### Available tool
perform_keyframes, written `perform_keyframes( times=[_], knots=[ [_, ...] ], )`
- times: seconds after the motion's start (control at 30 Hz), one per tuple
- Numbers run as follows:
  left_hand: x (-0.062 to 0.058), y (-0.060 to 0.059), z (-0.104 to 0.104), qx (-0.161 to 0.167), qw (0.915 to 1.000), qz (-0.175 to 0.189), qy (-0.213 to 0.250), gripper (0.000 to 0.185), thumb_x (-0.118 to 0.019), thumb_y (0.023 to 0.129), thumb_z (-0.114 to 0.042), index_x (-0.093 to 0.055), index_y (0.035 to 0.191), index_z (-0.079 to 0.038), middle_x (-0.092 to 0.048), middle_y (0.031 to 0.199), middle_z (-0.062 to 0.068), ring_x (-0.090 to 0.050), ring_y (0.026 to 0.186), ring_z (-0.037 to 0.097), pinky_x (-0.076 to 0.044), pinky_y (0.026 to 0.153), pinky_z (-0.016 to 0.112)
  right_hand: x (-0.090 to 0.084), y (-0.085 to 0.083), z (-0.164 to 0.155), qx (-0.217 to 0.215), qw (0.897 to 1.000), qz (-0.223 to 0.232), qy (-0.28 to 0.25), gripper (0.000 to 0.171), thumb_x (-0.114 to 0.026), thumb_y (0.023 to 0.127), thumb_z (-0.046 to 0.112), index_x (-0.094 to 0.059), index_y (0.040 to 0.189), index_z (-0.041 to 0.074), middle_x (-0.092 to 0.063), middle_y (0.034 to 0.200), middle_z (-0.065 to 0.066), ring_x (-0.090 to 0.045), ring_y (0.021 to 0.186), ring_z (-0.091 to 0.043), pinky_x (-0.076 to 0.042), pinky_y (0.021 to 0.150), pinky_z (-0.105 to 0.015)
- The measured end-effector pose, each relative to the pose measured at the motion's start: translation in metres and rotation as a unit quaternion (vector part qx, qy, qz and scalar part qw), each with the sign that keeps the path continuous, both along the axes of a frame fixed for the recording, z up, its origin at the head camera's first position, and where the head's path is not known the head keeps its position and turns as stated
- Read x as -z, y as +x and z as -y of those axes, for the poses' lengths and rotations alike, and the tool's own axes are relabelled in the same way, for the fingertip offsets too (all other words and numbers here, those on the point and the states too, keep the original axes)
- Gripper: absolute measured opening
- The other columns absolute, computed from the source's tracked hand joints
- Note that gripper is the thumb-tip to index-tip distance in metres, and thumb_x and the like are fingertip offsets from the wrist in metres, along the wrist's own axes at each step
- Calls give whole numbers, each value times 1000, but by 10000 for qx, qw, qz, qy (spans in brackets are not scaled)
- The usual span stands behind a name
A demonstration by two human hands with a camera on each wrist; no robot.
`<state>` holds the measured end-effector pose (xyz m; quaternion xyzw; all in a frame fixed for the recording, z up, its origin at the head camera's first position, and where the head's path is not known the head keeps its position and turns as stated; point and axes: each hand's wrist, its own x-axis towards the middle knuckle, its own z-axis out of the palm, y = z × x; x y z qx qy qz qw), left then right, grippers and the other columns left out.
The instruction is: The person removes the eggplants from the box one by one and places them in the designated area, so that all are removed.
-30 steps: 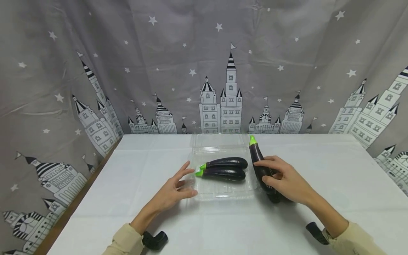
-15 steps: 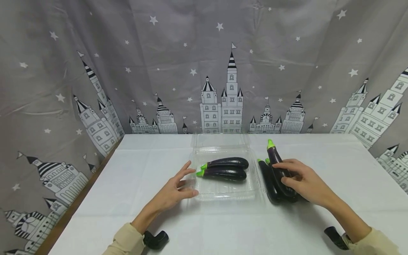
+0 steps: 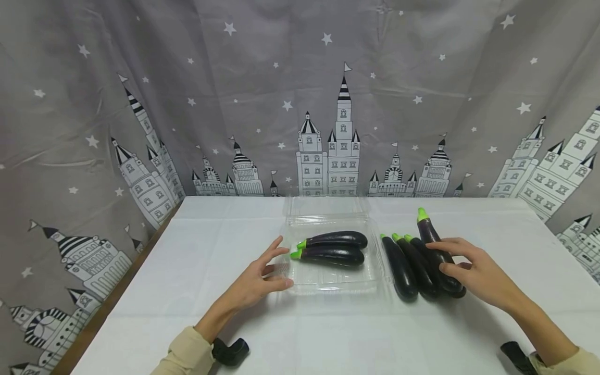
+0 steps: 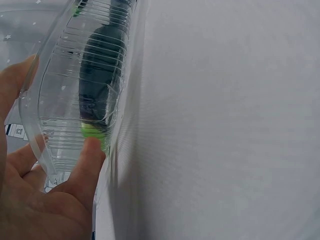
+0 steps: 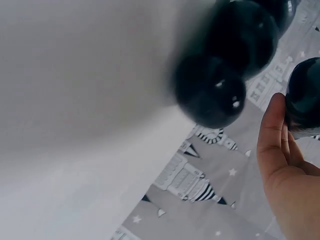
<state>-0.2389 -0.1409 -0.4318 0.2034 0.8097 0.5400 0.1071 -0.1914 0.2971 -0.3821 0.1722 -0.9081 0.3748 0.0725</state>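
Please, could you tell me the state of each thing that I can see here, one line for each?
Box: open, with two eggplants inside
Lid: folded back
Boxed eggplants: lying side by side, green ends left
Loose eggplants: three, lying side by side, right of the box
Held eggplant: gripped by the right hand
Left hand: fingers spread, at the box's left edge
Curtain: hanging, slightly wrinkled

Two eggplants [image 3: 334, 255] in container [image 3: 323, 277]; other eggplants [image 3: 399, 268] right of container; curtain [image 3: 253, 67] behind table [image 3: 323, 338].
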Motion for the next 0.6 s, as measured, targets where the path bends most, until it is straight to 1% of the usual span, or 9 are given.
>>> perform_keyframes(
  times=[0.17, 0.27, 0.33, 0.4, 0.53, 0.6],
  knots=[
    [-16, 9, -4, 37, 9999, 155, 59, 68, -73, 79, -19, -38, 136, -8, -7, 150, -11, -33, 125, 40, -32, 100, 47, 4, 3, -11, 129, 9998, -21, 149, 34, -58, 88, 8, -59, 121, 15, -50, 119, 0, -43, 104, 0, -48, 73, -26],
    [-22, 12, -5, 69, 9998, 151, 102, 66, -72, 80, -16, -39, 136, -7, -6, 152, -5, -33, 125, 42, -31, 100, 48, 4, 3, -18, 133, 9996, 39, 239, 33, -58, 88, 9, -59, 120, 16, -50, 120, -2, -42, 103, 2, -48, 73, -26],
    [-20, 11, -5, 76, 9998, 127, 122, 66, -72, 80, -16, -38, 136, -7, -6, 152, -3, -33, 125, 42, -31, 100, 49, 4, 3, -23, 91, 9994, 130, 315, 33, -57, 89, 10, -59, 121, 17, -50, 122, -5, -41, 103, 3, -49, 72, -28],
    [-14, 8, -3, 70, 9999, 77, 118, 68, -73, 79, -18, -38, 137, -7, -6, 152, -3, -34, 124, 41, -32, 99, 48, 2, 3, -30, 61, 9988, 199, 436, 33, -57, 89, 11, -59, 121, 18, -50, 123, -8, -41, 104, 3, -49, 73, -31],
    [-1, 2, -1, 45, 10000, 12, 77, 70, -74, 78, -24, -38, 137, -10, -7, 152, -10, -35, 125, 38, -34, 99, 46, 2, 2, -42, -10, 9977, 370, 565, 32, -57, 90, 13, -58, 122, 18, -50, 126, -12, -38, 105, 5, -46, 76, -42],
    [1, 1, 0, 39, 10000, -14, 76, 71, -74, 78, -26, -39, 137, -11, -7, 151, -11, -35, 125, 37, -34, 99, 45, 3, 0, -47, -9, 9974, 444, 562, 33, -57, 90, 13, -58, 122, 17, -50, 127, -13, -38, 105, 5, -44, 77, -46]
  ],
)
